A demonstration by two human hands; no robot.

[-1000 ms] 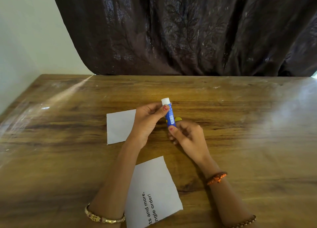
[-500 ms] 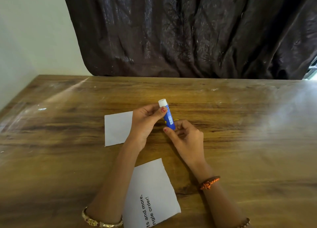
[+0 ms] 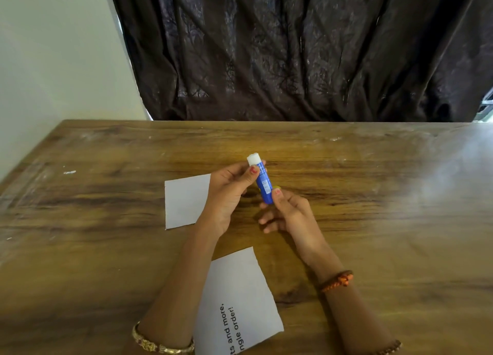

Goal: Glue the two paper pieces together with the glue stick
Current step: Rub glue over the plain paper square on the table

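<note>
I hold a blue glue stick [image 3: 262, 185] above the middle of the table, tilted, its white glue tip up and uncapped. My left hand [image 3: 229, 194] pinches the upper part of the tube. My right hand [image 3: 288, 213] grips its lower end, where a bit of yellow shows. A blank white paper piece [image 3: 185, 201] lies flat on the table, partly under my left hand. A second, larger paper piece [image 3: 240, 301] with black printed text lies nearer me, between my forearms.
The wooden table [image 3: 373, 221] has a worn, glossy top. A dark curtain [image 3: 293, 48] hangs behind its far edge, and a pale wall [image 3: 53, 61] stands at the left. Bangles sit on both wrists.
Both hands stay on the glue stick and shift only slightly. The view has tilted a little. The papers have not moved.
</note>
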